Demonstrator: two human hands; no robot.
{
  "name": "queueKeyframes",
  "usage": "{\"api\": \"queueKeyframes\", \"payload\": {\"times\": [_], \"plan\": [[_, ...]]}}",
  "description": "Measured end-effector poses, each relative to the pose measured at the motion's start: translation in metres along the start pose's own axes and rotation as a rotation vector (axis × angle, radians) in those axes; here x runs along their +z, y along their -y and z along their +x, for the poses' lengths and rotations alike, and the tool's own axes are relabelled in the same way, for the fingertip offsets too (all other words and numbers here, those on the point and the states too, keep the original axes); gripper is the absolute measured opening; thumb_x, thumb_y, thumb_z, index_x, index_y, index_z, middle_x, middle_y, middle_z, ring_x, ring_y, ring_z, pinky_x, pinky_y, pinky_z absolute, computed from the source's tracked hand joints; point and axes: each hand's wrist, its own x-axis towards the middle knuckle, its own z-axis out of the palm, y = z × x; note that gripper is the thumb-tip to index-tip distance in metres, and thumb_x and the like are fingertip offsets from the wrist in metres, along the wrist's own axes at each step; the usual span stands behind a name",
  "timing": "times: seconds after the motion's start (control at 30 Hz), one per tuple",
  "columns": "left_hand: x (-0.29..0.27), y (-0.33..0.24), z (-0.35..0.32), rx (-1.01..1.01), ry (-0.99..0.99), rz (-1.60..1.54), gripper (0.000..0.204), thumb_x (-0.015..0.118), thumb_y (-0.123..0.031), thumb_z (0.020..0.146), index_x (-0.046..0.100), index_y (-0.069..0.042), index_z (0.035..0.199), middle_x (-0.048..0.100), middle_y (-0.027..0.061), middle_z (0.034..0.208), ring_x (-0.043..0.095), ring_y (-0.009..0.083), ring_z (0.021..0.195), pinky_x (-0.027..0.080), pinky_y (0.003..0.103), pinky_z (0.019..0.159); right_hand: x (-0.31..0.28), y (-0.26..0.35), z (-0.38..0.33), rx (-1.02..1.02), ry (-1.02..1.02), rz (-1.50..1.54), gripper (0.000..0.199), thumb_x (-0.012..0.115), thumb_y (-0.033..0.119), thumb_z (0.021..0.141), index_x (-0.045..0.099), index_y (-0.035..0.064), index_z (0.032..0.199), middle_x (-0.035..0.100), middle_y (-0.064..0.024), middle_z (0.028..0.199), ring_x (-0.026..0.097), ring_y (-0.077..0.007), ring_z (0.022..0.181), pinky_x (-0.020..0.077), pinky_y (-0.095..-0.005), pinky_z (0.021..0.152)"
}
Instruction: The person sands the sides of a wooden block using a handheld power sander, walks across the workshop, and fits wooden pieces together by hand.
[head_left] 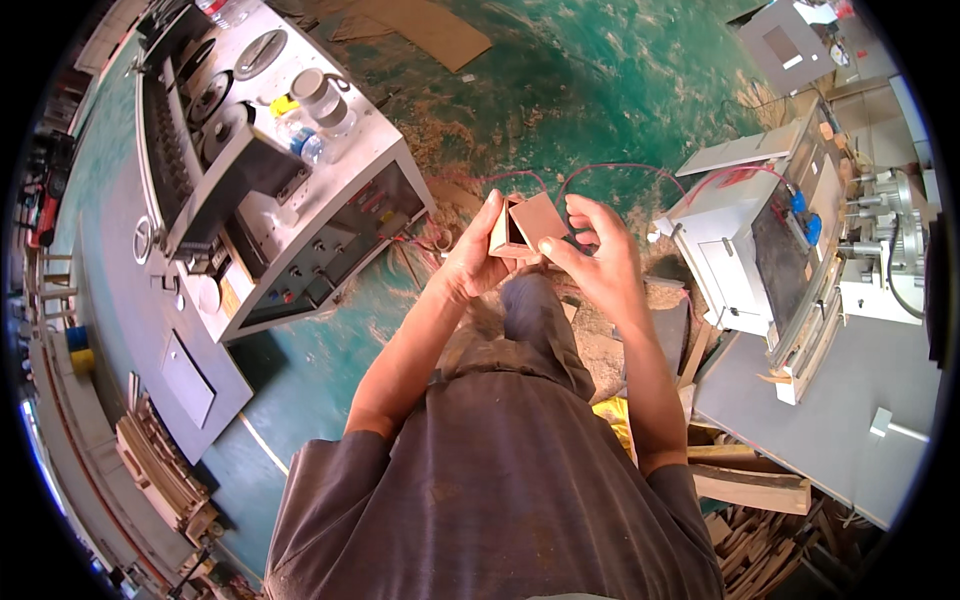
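Note:
In front of my body I hold a small open wooden box (497, 236) in my left hand (474, 258), with the fingers wrapped round its left side and underside. Its dark inside shows through a narrow gap. A flat, reddish-brown wooden panel (538, 219) lies tilted across the box's right part. The thumb of my right hand (607, 262) presses on the panel's lower right corner, and its other fingers curl behind. Whether the panel is joined to the box or only rests against it, I cannot tell.
At the left stands a white machine cabinet (375, 190) with a clear plastic bottle (308, 146) on top. On the right is another white machine (722, 272) beside a grey table (815, 400). A red hose (622, 167) crosses the sawdust-strewn green floor (590, 90). Wood offcuts (775, 545) are piled lower right.

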Motion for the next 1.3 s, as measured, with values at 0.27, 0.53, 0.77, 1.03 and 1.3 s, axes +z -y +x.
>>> {"api": "queueKeyframes", "payload": {"times": [0.27,0.53,0.77,1.03,1.3], "plan": [[-0.016,-0.039,0.099,-0.033,-0.057,0.033,0.061,0.058,-0.064,0.106,0.061,-0.014,0.14,0.069,0.0128,0.134,0.071,0.0303,0.12,0.063,0.05,0.097,-0.01,-0.055,0.09,-0.113,0.048,0.077,0.057,0.089,0.02,0.087,0.067,-0.0005,0.136,0.071,-0.0151,0.131,0.072,-0.0251,0.113,0.06,-0.0366,0.09],[-0.006,-0.088,0.259,0.085,-0.138,0.027,0.062,0.062,-0.068,0.102,0.059,-0.017,0.139,0.065,0.0072,0.137,0.066,0.0239,0.123,0.06,0.044,0.098,-0.038,-0.133,0.246,-0.066,-0.009,0.213,0.048,0.089,0.011,0.084,0.07,0.0007,0.127,0.073,-0.0172,0.123,0.073,-0.0295,0.103,0.0597,-0.0381,0.082],[0.041,-0.117,0.383,0.188,-0.2,0.093,0.055,0.057,-0.067,0.106,0.056,-0.023,0.139,0.065,0.0068,0.137,0.066,0.0258,0.127,0.059,0.046,0.096,-0.094,-0.169,0.356,-0.183,-0.153,0.036,0.045,0.092,0.009,0.082,0.073,-0.0007,0.122,0.074,-0.0155,0.113,0.075,-0.0289,0.094,0.0628,-0.0367,0.078],[0.072,-0.17,0.473,-0.116,-0.075,-0.008,0.057,0.065,-0.062,0.104,0.065,-0.015,0.138,0.069,0.0094,0.135,0.069,0.0275,0.123,0.061,0.048,0.1,-0.172,-0.177,0.461,-0.462,0.079,-0.155,0.061,0.093,0.017,0.077,0.069,0.0034,0.132,0.065,-0.0155,0.136,0.064,-0.0383,0.124,0.0572,-0.0482,0.101],[0.075,-0.224,0.563,-0.197,-0.045,-0.012,0.049,0.066,-0.056,0.105,0.069,-0.014,0.131,0.071,0.0071,0.131,0.07,0.0236,0.117,0.063,0.045,0.091,-0.186,-0.192,0.545,-0.446,0.17,-0.201,0.067,0.095,0.019,0.072,0.069,0.0029,0.132,0.066,-0.0144,0.137,0.064,-0.0384,0.124,0.0573,-0.0498,0.101]]}}
